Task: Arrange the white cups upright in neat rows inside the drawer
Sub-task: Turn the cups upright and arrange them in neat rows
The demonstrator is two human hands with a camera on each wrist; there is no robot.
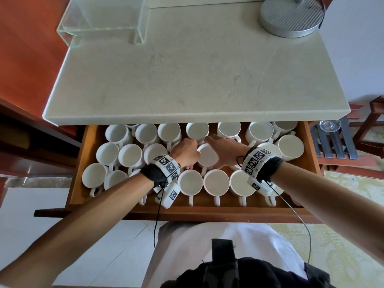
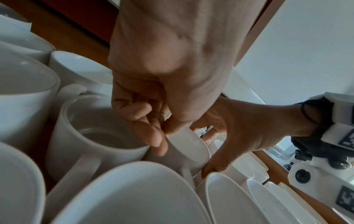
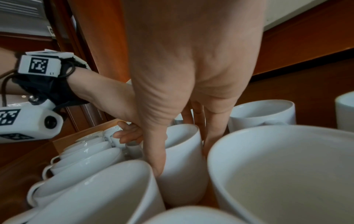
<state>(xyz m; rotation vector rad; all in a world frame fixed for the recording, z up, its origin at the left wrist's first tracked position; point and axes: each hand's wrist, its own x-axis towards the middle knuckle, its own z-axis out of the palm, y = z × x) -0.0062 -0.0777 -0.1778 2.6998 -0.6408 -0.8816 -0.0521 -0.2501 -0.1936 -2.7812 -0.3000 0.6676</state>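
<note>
The wooden drawer [image 1: 187, 212] is pulled out and holds several white cups, standing upright in three rough rows with their handles toward me. Both hands are on one white cup [image 1: 207, 156] in the middle row. My left hand [image 1: 186, 151] curls its fingers against the cup's left side [image 2: 188, 145], thumb near the rim. My right hand [image 1: 223, 151] grips the same cup [image 3: 184, 174], with the thumb [image 3: 157, 159] down its near side and the fingers behind it. The cup stands open end up, packed between its neighbours.
A pale marble countertop [image 1: 197, 69] overhangs the drawer's back row. On it stand a clear acrylic riser [image 1: 104, 19] and a round grey metal base [image 1: 291, 17]. A wooden rack with a glass dish [image 1: 330, 125] stands to the right of the drawer.
</note>
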